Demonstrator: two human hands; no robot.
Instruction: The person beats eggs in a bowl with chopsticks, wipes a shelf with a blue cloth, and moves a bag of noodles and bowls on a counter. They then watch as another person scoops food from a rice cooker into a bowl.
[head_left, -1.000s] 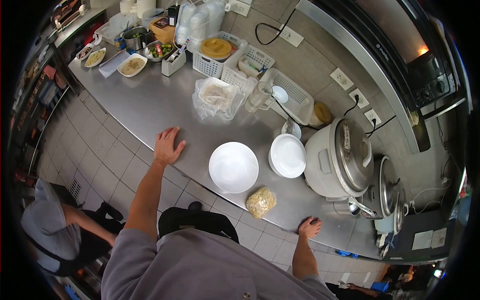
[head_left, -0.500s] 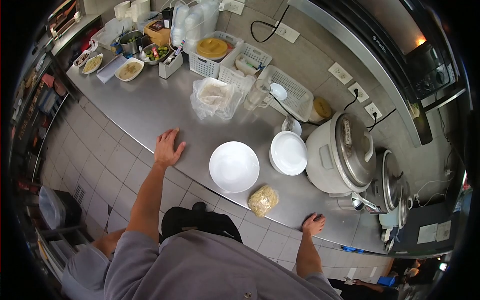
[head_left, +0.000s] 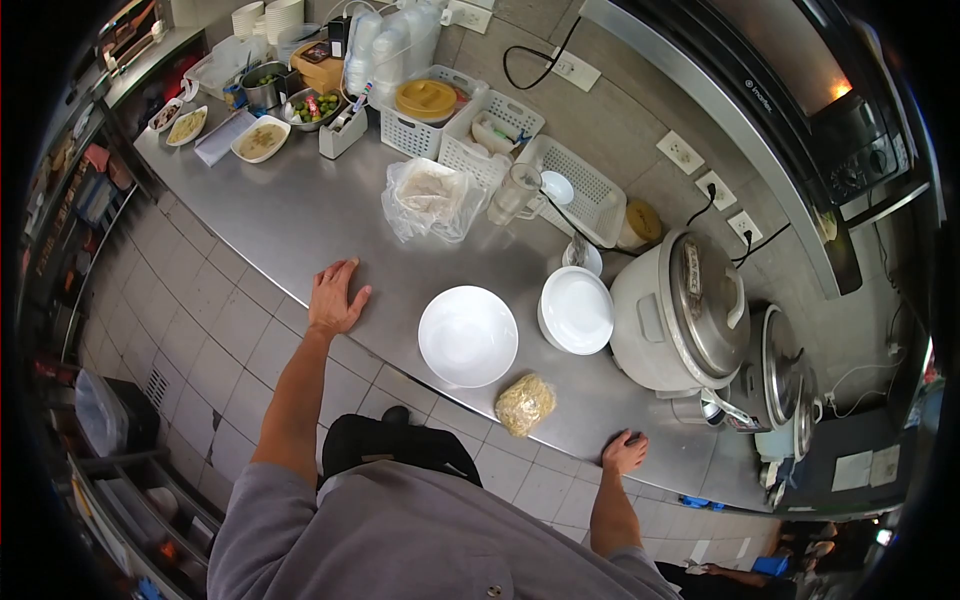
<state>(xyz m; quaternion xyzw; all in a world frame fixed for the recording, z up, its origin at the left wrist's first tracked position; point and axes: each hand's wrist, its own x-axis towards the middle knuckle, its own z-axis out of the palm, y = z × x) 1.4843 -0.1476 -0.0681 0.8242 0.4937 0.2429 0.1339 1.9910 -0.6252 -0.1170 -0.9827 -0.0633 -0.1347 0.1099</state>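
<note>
My left hand rests on the front edge of the steel counter, fingers stretched out and thumb apart, holding nothing. Further along the same edge, my right hand lies on the metal with its fingers slightly bent and nothing visible in them. Between the hands stands a wide white bowl, with no food visible in it. A clear bag of pale yellowish strands, perhaps noodles, sits near the edge beside the bowl. Smaller white bowls or plates are stacked behind it, next to a large rice cooker. Neither hand touches these things.
A plastic bag, glass mug and white baskets line the wall. Dishes of food and a bowl of green fruit stand far left. A black oven hangs above. Another person's arm shows at lower right.
A person in a grey cap at the lower left has gone out of view, uncovering a drawer unit there. Both my hands stay in place on the counter.
</note>
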